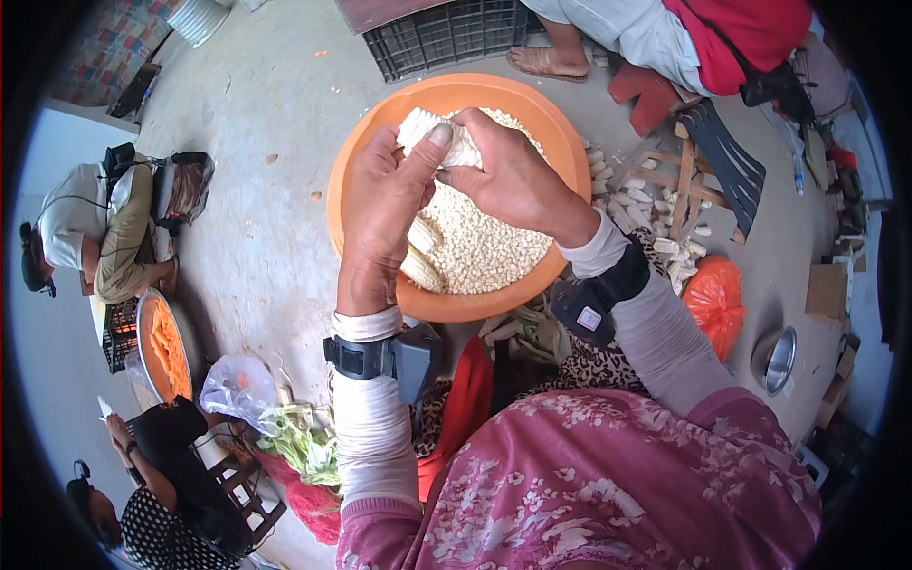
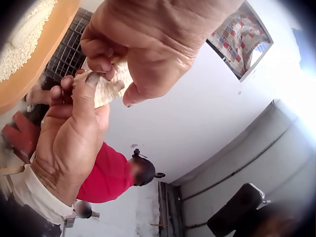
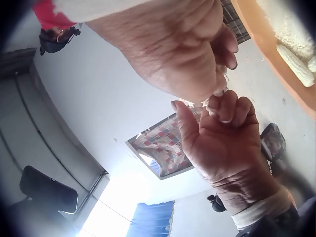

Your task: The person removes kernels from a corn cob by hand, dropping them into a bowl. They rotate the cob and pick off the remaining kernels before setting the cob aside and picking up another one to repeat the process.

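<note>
Both hands hold a pale corn cob (image 1: 418, 125) over an orange basin (image 1: 340, 195). My left hand (image 1: 385, 204) grips the cob's left part, its thumb lying across the front. From the right, my right hand (image 1: 518, 176) pinches the other end between thumb and fingers. In the left wrist view the cob (image 2: 106, 91) shows between the fingers of both hands; in the right wrist view the hands hide most of it. Loose white kernels (image 1: 489, 237) fill much of the basin. Whole corn cobs (image 1: 421, 271) lie on them at the basin's left side.
Stripped cobs (image 1: 632, 204) are heaped right of the basin, near a wooden stool (image 1: 686, 180). An orange-red plastic bag (image 1: 714, 304) and a metal bowl (image 1: 781, 361) stand farther right. A black crate (image 1: 446, 43) is behind the basin. Other people sit left and at the back right.
</note>
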A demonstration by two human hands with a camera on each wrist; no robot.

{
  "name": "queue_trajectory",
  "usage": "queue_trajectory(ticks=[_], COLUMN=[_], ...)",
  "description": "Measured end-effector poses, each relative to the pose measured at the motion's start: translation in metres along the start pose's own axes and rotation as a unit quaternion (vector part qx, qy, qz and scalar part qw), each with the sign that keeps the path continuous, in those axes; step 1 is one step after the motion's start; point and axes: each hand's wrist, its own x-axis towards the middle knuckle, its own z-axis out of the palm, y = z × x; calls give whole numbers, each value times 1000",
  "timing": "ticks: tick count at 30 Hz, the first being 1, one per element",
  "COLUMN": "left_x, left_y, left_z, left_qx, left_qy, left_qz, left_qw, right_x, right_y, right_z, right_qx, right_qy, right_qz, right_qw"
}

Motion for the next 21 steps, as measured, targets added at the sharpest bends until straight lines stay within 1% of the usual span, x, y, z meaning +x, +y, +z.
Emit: queue_trajectory(ticks=[1, 2, 4, 8, 10, 11, 13, 14, 16, 20, 21], left_x=[0, 1, 3, 1, 0, -1, -3, -5, -7, -7, -7], left_y=[-1, -3, -8, -6, -5, -5, -1, 0, 2, 4, 6], left_z=[3, 4, 4, 5, 1, 1, 1, 2, 5, 3, -1], left_qx=[41, 41, 114, 76, 120, 119, 104, 103, 71, 56, 60], left_qy=[30, 30, 49, 36, 25, 26, 11, 11, 3, -2, -11], left_qz=[5, 5, 28, 33, 33, 33, 42, 42, 55, 56, 43], left_qw=[999, 999, 992, 996, 992, 992, 994, 994, 996, 997, 997], right_x=[0, -1, -2, -2, -2, -1, 0, 1, 2, 3, 3], right_y=[0, -1, -4, -4, -1, 0, 2, 3, 4, 0, -2], right_z=[1, 1, -1, 0, 2, 2, 2, 2, 3, 0, -1], right_qx=[-20, -20, -13, -17, -27, -27, 30, 30, 40, 56, 54], right_qy=[7, 7, 3, 1, 1, 0, 1, 1, 36, 20, 15], right_qz=[-6, -5, -23, -12, -29, -30, -65, -65, -89, -56, -40], right_qw=[1000, 1000, 1000, 1000, 999, 999, 997, 997, 995, 997, 998])
